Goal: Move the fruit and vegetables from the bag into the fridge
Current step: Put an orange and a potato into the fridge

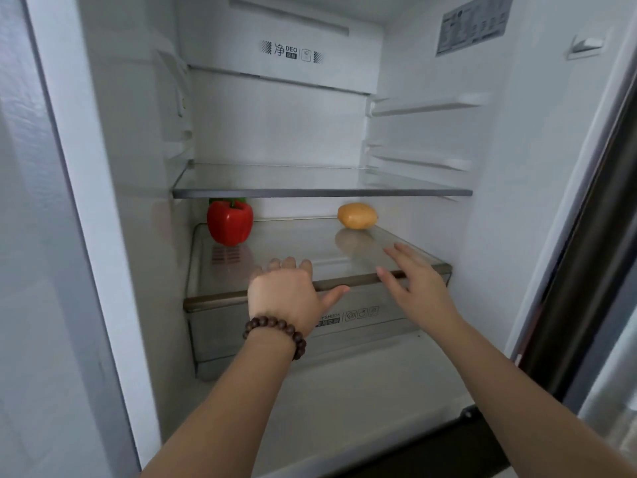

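The fridge stands open in front of me. A red bell pepper [230, 221] sits at the back left of the lower glass shelf [300, 243], and a yellow-brown potato [357, 215] lies at the back right. My left hand [287, 292], with a bead bracelet on the wrist, rests over the shelf's front edge, fingers curled and thumb out, holding nothing. My right hand [412, 278] hovers over the front right of the same shelf, fingers spread and empty. The bag is out of view.
A clear crisper drawer [372, 326] sits under the lower shelf. An upper glass shelf [320, 192] spans the fridge above the vegetables. The fridge's left wall [120, 167] and the dark door edge [586, 270] at right bound the opening.
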